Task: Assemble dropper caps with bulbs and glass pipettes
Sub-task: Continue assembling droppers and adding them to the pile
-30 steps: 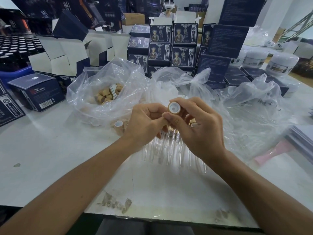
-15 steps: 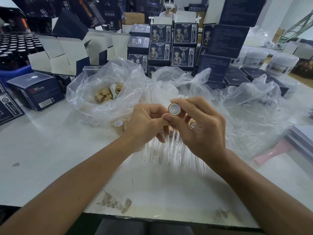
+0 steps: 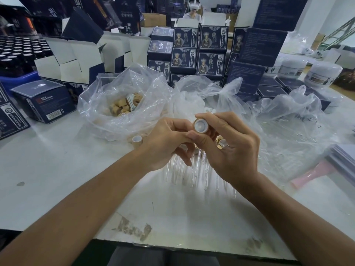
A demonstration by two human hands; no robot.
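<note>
Item: dropper cap (image 3: 201, 125), wood-tone w/ white liner, pinched by right hand (image 3: 228, 148) fingertips, open end facing camera. Left hand (image 3: 166, 144) curled vs. it; contents n/c. Glass pipettes (image 3: 192, 169) lie loose on table (image 3: 57, 179) beneath. Caps bag (image 3: 123, 104) part full; much left.

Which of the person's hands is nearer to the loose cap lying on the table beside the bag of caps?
Left. The left hand sits just right of the loose cap, almost touching it. The right hand is farther right, beyond the left hand, holding another cap.
</note>
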